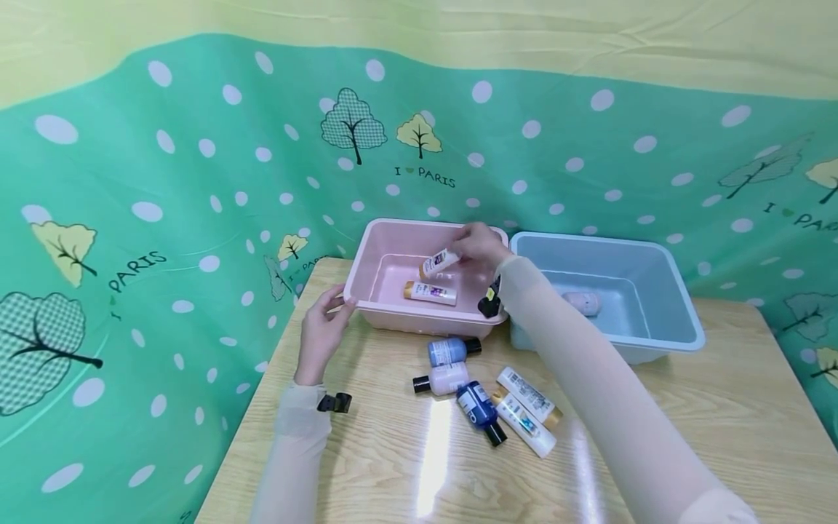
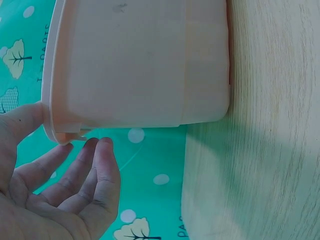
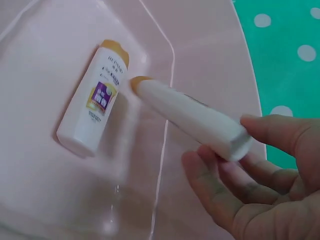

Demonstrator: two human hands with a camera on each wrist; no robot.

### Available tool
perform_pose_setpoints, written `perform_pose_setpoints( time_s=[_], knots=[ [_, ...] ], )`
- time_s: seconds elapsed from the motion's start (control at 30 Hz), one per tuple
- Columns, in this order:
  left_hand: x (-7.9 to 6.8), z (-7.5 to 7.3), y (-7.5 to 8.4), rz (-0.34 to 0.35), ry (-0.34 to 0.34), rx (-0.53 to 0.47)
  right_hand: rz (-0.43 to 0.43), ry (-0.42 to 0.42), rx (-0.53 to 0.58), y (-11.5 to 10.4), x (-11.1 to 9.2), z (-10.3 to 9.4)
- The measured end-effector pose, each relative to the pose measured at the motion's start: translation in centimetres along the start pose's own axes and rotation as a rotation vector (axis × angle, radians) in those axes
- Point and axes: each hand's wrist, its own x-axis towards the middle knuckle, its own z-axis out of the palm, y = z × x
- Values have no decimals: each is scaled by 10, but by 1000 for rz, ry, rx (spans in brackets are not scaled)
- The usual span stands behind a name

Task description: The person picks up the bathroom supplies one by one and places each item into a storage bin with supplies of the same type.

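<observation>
A person's right hand [image 1: 481, 244] holds a small white bottle with a gold cap [image 1: 439, 263] by its base end over the pink bin [image 1: 366, 251], thumb and fingers closed lightly around it, cap pointing down toward the bin floor. A matching white bottle [image 1: 429, 292] already lies flat inside. The left hand [image 1: 321, 331] rests at the bin's near left corner, fingers relaxed and straight against the rim, apparently steadying it. The step in hand looks like placing the held bottle beside its twin; the next move would call for lowering it a little and letting the fingers part so it lands flat without knocking the other. Five more bottles [image 1: 481, 397] lie grouped on the wooden table [image 1: 720, 415] just in front of the bin, and a pale bottle [image 1: 581, 303] sits in the blue bin [image 1: 668, 273] alongside. The right wrist view alone shows the fingertips [image 3: 210, 170] cradling the bottle's flat end; the left wrist view alone shows the bin's outer wall and the fingers just under its lip. Only the head view shows the blue bin and the waiting bottles.
</observation>
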Motion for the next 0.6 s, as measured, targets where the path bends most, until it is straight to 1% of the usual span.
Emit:
perform_pose_setpoints(
  time_s=[0.13, 0.2, 0.3, 0.37, 0.5, 0.6],
  knots=[
    [0, 0, -1, 0, -3, 0, 22, 13, -11, -4, -4, -1],
    [0, 0, -1, 3, -1, -2, 16, 24, -10, -9, -9, -3],
    [0, 0, -1, 6, 10, 0, -29, 24, -17, -19, -19, -9],
    [0, 0, -2, 5, 12, -1, -69, 18, -40, -27, -28, -14],
    [1, 0, -2, 2, 4, -18, -155, 27, -91, -41, -52, -23],
    [0, 1, -2, 1, -1, -27, -200, 42, -111, -46, -72, -28]
  ],
)
